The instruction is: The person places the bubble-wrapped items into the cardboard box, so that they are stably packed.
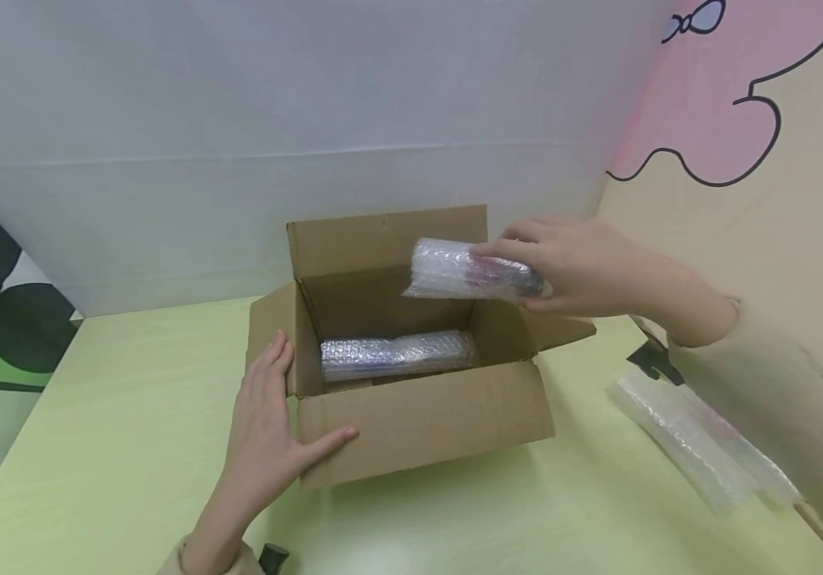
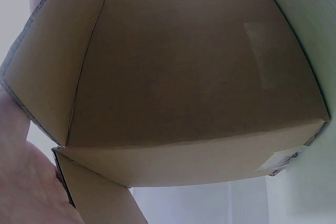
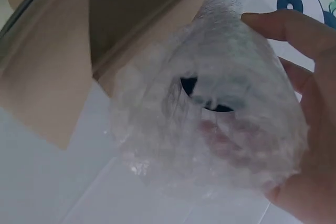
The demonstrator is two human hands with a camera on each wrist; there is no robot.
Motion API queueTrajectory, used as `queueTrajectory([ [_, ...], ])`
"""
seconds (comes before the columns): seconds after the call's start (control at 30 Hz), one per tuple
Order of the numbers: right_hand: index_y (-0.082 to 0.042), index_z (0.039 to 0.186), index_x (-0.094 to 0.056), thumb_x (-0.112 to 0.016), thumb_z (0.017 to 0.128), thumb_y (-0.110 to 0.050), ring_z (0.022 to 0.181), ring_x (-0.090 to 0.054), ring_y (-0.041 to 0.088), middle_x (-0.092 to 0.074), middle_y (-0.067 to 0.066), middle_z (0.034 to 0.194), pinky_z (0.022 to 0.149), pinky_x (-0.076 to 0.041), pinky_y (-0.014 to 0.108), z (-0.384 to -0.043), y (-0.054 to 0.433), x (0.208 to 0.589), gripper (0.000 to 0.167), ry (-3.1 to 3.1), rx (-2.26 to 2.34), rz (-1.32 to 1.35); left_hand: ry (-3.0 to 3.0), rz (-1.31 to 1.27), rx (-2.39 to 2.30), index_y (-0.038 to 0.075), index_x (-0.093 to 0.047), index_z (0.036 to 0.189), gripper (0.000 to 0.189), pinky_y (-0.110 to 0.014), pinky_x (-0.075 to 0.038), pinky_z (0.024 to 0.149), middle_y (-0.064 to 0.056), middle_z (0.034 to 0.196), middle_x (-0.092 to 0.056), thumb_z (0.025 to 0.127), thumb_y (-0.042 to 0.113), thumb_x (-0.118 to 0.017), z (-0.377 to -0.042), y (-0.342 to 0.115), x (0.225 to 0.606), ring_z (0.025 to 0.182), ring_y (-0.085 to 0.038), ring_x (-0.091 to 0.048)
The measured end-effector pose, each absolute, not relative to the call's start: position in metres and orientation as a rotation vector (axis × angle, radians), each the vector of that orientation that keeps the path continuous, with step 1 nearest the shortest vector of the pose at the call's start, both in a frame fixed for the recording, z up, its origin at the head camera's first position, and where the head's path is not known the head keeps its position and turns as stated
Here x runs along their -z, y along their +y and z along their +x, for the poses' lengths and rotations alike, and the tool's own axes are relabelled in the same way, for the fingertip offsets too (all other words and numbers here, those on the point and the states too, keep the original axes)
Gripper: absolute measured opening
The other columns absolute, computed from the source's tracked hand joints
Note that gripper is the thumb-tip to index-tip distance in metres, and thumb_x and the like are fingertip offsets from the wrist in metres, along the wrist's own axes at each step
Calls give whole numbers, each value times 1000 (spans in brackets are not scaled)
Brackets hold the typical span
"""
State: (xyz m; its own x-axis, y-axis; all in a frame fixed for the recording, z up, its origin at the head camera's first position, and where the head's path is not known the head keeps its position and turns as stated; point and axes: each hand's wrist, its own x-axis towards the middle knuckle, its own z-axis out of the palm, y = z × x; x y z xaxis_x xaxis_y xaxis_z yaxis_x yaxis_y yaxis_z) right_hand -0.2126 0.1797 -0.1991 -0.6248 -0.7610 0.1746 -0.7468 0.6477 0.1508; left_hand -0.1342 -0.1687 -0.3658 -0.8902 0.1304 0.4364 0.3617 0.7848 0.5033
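Observation:
An open cardboard box [image 1: 426, 423] stands on the table with its flaps spread outward. At its front left corner rests my left hand [image 1: 264, 423], fingers along the left flap and thumb lying over the front flap. My right hand [image 1: 584, 263] grips a bubble-wrapped bundle [image 1: 443, 271] by its right end, above the back right of the box. In the right wrist view, clear wrap [image 3: 157, 129] surrounds something with dark and reddish parts, its kind hidden by the plastic. Inside the box lies another bubble-wrapped bundle [image 1: 397, 355], lengthwise.
More bubble-wrapped pieces [image 1: 699, 447] lie on the table to the right, partly behind the right sleeve [image 1: 778, 407]. A pale cloth-like wall [image 1: 275, 160] rises close behind the box. The light green table [image 1: 131, 399] extends to the left and front.

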Motion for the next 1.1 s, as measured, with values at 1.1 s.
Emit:
queueTrajectory([
  [1.1,-25,143,-46,-66,91,-24,130,-52,22,-54,2,143,98,-52,45,-257,28,267,56,-2899,749,1857,-2596,-369,838,3,-22,152,121,-61,-23,115,-12,162,-18,61,52,-85,-132,-171,364,147,-35,-20],
])
